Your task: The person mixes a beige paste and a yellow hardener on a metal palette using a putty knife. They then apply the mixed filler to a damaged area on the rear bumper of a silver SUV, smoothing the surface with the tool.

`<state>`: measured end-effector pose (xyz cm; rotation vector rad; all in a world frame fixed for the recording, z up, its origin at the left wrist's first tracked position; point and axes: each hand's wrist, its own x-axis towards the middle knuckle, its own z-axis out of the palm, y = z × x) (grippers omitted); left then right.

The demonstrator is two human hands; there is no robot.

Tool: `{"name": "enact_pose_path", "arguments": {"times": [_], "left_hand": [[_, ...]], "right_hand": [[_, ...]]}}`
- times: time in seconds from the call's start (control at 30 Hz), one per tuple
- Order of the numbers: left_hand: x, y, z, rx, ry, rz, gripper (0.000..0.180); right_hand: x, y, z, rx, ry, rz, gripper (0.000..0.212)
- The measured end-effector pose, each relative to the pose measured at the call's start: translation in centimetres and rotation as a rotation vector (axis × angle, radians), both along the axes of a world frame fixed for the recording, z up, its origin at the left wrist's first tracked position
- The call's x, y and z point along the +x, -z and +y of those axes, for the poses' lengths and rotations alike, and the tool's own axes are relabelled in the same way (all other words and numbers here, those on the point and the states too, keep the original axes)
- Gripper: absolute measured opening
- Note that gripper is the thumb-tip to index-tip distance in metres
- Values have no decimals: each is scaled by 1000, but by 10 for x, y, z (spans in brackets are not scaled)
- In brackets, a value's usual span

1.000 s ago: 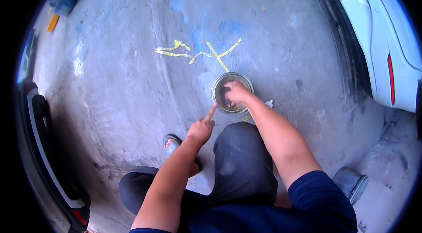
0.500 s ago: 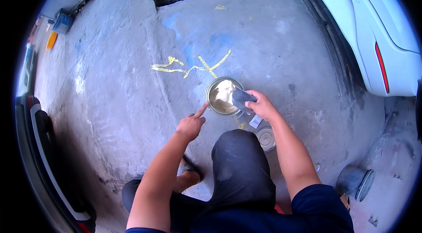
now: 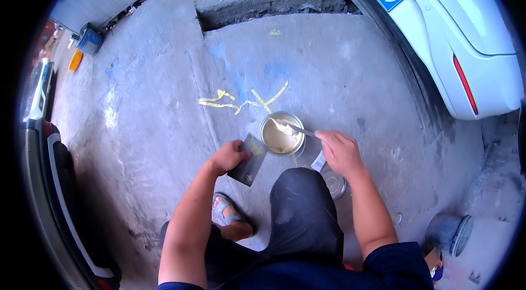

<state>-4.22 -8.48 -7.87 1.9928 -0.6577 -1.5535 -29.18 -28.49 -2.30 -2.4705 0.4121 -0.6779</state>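
On the concrete floor ahead of my knee stands a round metal can [image 3: 262, 140] holding cream-coloured putty [image 3: 279, 142]. My right hand [image 3: 341, 152] is closed round the handle of a narrow stirring tool [image 3: 304, 131], which reaches in over the can's right rim. A lump of putty [image 3: 285, 127] clings to its far end. Left of the can, my left hand [image 3: 226, 158] grips a dark, flat rectangular scraper [image 3: 248, 167], thumb on its top face. The scraper's upper corner comes close to the can's rim.
A white tube [image 3: 318, 161] and a round metal lid [image 3: 335, 185] lie right of my knee. Crumpled yellow tape [image 3: 268, 98] lies beyond the can. A white car [image 3: 438, 43] stands at right, another vehicle [image 3: 41, 180] at left. A dark bucket [image 3: 446, 232] sits lower right.
The scraper has passed from my right hand to my left, away from over the can. My right hand now holds the stirring tool in the putty. My left fingers no longer touch the rim.
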Motion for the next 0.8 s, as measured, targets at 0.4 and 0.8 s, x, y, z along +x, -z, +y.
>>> {"name": "enact_pose_path", "arguments": {"times": [0.4,0.8], "left_hand": [[3,-114,10,-499,-223,516,35],[-1,-159,38,-742,-226,377,35]], "right_hand": [[16,-85,31,114,-137,-421,30],[42,-87,54,-29,-353,-491,45]]}}
